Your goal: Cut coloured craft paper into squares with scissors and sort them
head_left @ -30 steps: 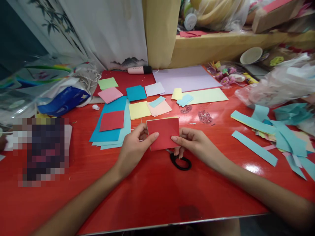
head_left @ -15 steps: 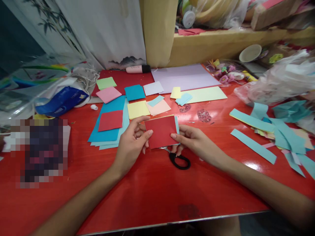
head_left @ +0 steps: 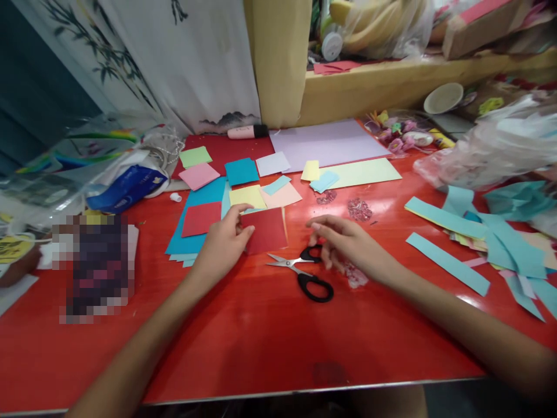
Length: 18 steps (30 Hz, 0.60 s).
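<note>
Between its thumb and fingers, my left hand (head_left: 226, 238) grips the left edge of a small stack of paper, with a red sheet (head_left: 264, 230) on top and a paler edge showing at its right. My right hand (head_left: 346, 241) hovers right of the stack, apart from it, fingers loosely curved and holding nothing. Scissors (head_left: 289, 263) with black handles lie on the table below the stack, blades slightly parted and pointing left, one handle loop close to my right fingers. Another red square (head_left: 201, 219) rests on larger blue sheets (head_left: 178, 241) left of my left hand.
Paper squares in several colours, such as a teal one (head_left: 241, 172), lie behind my hands. A lilac sheet (head_left: 324, 144) and a pink marker (head_left: 248, 132) are farther back. Light-blue strips (head_left: 448, 264) spread at the right. A blue packet (head_left: 128, 188) and a blurred-out item (head_left: 98, 270) sit left.
My right hand has let go of the paper stack and moved slightly right. My left hand has carried the stack left, uncovering the scissors. The view has shifted slightly.
</note>
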Motion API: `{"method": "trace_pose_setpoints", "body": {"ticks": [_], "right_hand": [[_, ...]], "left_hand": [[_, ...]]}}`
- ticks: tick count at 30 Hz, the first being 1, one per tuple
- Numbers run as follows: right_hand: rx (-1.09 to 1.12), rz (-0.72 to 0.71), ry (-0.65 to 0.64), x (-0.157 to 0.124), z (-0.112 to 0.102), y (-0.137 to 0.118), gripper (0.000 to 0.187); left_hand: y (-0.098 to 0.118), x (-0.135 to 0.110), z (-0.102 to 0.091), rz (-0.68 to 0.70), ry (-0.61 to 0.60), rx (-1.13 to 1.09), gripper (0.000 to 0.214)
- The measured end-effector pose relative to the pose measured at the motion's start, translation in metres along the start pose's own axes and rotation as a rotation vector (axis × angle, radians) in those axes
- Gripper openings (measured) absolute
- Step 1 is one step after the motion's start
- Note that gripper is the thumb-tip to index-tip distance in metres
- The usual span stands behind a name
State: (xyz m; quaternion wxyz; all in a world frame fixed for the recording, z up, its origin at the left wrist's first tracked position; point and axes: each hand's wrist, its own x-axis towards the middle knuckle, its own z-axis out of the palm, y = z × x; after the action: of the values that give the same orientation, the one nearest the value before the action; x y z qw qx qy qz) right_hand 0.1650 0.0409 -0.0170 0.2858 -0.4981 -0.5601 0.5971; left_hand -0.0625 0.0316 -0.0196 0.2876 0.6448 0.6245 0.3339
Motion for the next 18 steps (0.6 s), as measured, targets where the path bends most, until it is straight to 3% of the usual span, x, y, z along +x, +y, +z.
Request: {"method": "trace_pose_setpoints", "body": {"ticks": [3, 5, 7, 9, 13, 18], "right_hand": [[-0.21, -0.221, 0.262, 0.014, -0.02, 0.007, 0.022], [-0.355, -0.352, 0.375, 0.023, -0.032, 0.013, 0.02], [-0.45, -0.387, 0.404, 0.031, -0.042, 0.018, 0.021], [-0.5, -0.374, 0.39, 0.035, -0.047, 0.022, 0.021], [-0.52, -0.376, 0.359, 0.035, -0.044, 0.026, 0.02], [-0.548, -0.382, 0.315, 0.031, -0.04, 0.025, 0.02]], "left_hand": [[-0.001, 0.013, -0.007, 0.165, 0.042, 0.548, 0.047], [0.006, 0.03, -0.006, 0.298, 0.086, 0.749, 0.05], [0.018, 0.054, -0.001, 0.396, 0.024, 0.912, 0.04], [0.031, 0.081, 0.01, 0.411, -0.121, 1.039, 0.03], [0.041, 0.12, 0.037, 0.327, -0.213, 1.094, 0.026], [0.042, 0.135, 0.048, 0.225, -0.184, 1.004, 0.026]]}}
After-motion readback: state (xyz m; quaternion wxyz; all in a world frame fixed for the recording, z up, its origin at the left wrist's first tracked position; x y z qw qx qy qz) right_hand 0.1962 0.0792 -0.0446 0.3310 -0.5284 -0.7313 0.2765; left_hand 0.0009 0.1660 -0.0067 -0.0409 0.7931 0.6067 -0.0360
